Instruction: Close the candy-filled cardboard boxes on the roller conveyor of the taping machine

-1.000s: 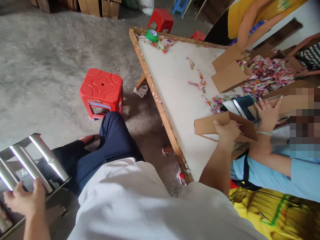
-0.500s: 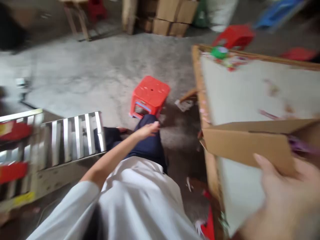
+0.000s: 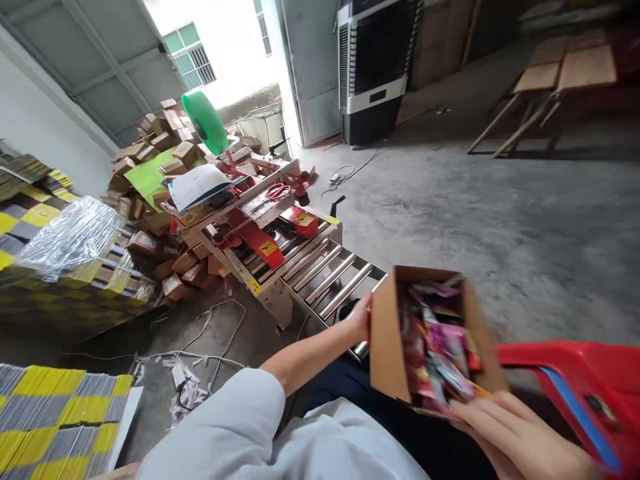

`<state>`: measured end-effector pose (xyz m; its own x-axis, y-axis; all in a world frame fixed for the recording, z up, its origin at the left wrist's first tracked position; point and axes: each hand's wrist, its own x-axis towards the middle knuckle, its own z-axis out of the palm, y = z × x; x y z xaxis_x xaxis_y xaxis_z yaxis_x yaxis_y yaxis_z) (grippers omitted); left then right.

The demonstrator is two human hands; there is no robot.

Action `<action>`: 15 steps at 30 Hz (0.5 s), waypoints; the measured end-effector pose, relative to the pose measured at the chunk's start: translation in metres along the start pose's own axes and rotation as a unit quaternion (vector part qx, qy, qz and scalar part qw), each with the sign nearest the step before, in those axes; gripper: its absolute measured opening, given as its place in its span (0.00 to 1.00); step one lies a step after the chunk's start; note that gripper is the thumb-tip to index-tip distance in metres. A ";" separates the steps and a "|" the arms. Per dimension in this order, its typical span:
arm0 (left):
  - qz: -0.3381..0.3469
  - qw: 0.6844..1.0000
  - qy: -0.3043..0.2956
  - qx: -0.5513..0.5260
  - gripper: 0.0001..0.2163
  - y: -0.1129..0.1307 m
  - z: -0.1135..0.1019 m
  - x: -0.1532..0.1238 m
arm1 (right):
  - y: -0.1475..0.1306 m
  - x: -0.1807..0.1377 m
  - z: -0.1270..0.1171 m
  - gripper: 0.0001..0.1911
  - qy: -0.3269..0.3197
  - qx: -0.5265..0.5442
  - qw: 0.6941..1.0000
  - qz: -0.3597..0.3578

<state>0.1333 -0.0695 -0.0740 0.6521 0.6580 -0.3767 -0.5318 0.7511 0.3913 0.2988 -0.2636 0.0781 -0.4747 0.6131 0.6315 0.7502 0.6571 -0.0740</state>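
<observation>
"Pose?"
"Left arm (image 3: 313, 351) extended, left hand (image 3: 361, 318) against the cardboard box (image 3: 386, 350), grip unclear; right hand (image 3: 520, 430) clutching its near edge!"
"Box where?"
"Beside smooth metal rollers (image 3: 331, 279), packed with glossy, crinkled packets (image 3: 447, 353)!"

So my bare left forearm (image 3: 315, 353) angles forward and to the right, left grip (image 3: 362, 317) clamped on but partly hidden. My right grip (image 3: 517, 430) is lower, holding on too, fingers (image 3: 487, 415) fairly straight and pointing left, kinda blurry.
</observation>
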 end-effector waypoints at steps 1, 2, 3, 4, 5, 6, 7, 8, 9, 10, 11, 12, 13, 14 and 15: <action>0.033 0.998 0.038 -0.033 0.31 0.023 -0.015 -0.015 | 0.009 0.016 0.013 0.17 -0.047 0.021 0.998 -0.038; 0.087 0.992 0.069 -0.059 0.28 0.042 -0.028 -0.029 | 0.019 0.034 0.028 0.17 -0.093 0.037 0.992 -0.070; 0.148 0.981 0.101 -0.070 0.24 0.058 -0.040 -0.041 | 0.029 0.053 0.043 0.17 -0.131 0.043 0.986 -0.095; 0.212 0.965 0.137 -0.069 0.19 0.070 -0.051 -0.051 | 0.039 0.073 0.058 0.17 -0.158 0.041 0.980 -0.112; 0.264 0.947 0.174 -0.057 0.14 0.079 -0.061 -0.060 | 0.048 0.093 0.072 0.18 -0.167 0.034 0.978 -0.125; 0.303 0.930 0.205 -0.038 0.09 0.087 -0.069 -0.067 | 0.055 0.110 0.086 0.19 -0.175 0.027 0.974 -0.142; 0.330 0.916 0.228 -0.019 0.06 0.094 -0.075 -0.073 | 0.062 0.124 0.098 0.19 -0.180 0.023 0.970 -0.159; 0.348 0.907 0.237 -0.004 0.04 0.100 -0.080 -0.079 | 0.068 0.135 0.107 0.20 -0.187 0.022 0.967 -0.174; 0.362 0.902 0.237 0.004 0.04 0.106 -0.083 -0.085 | 0.072 0.142 0.114 0.20 -0.196 0.023 0.963 -0.185; 0.378 0.897 0.228 0.014 0.06 0.112 -0.084 -0.091 | 0.076 0.145 0.118 0.21 -0.202 0.029 0.961 -0.188; 0.397 0.893 0.209 0.029 0.09 0.119 -0.083 -0.097 | 0.079 0.145 0.120 0.22 -0.208 0.038 0.960 -0.185; 0.415 0.890 0.183 0.051 0.13 0.127 -0.081 -0.103 | 0.081 0.143 0.118 0.22 -0.216 0.052 0.959 -0.178; 0.431 0.886 0.153 0.081 0.16 0.134 -0.078 -0.109 | 0.082 0.140 0.115 0.21 -0.221 0.070 0.959 -0.164; 0.445 0.879 0.125 0.122 0.19 0.142 -0.075 -0.115 | 0.081 0.137 0.110 0.20 -0.218 0.092 0.961 -0.144; 0.455 0.868 0.105 0.168 0.20 0.148 -0.072 -0.120 | 0.079 0.134 0.105 0.17 -0.203 0.114 0.966 -0.115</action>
<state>-0.0627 -0.0330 -0.0314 -0.0868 0.9924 0.0870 -0.5641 -0.1209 0.8168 0.2459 -0.0837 0.0765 -0.7924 0.5309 0.3003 0.5052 0.8471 -0.1646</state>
